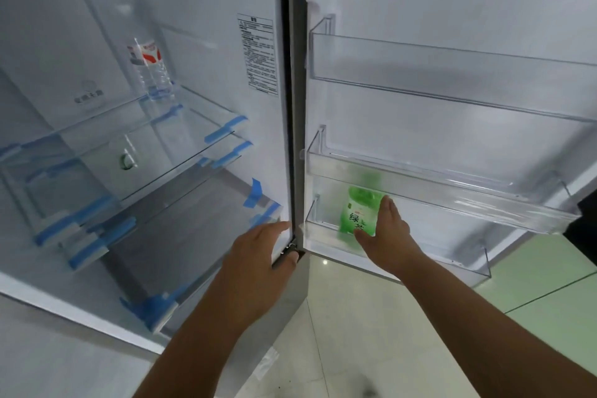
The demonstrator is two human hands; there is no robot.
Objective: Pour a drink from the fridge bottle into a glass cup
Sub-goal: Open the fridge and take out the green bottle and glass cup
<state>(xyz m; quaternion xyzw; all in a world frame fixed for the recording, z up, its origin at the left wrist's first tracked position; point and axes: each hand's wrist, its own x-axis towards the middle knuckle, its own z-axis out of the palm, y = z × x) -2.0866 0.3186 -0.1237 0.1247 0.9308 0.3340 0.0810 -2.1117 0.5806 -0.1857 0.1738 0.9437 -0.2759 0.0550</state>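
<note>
We record the fetching step: the green bottle [359, 215] stands at the hinge end of the lowest door shelf [452, 260], our right hand [387, 231] spread open against it, not yet closed, our left hand [258, 257] resting open on the fridge [297, 107] edge; next, a firm grasp and a lift clear.

Right hand [387, 236] at green bottle [358, 212]; door shelf [447, 256]

Both my bare forearms reach forward, well apart. My left hand [261, 255] is spread, thumb below straight fingers; my right hand [384, 233] stretches flat, fingers together, thumb held apart.
</note>
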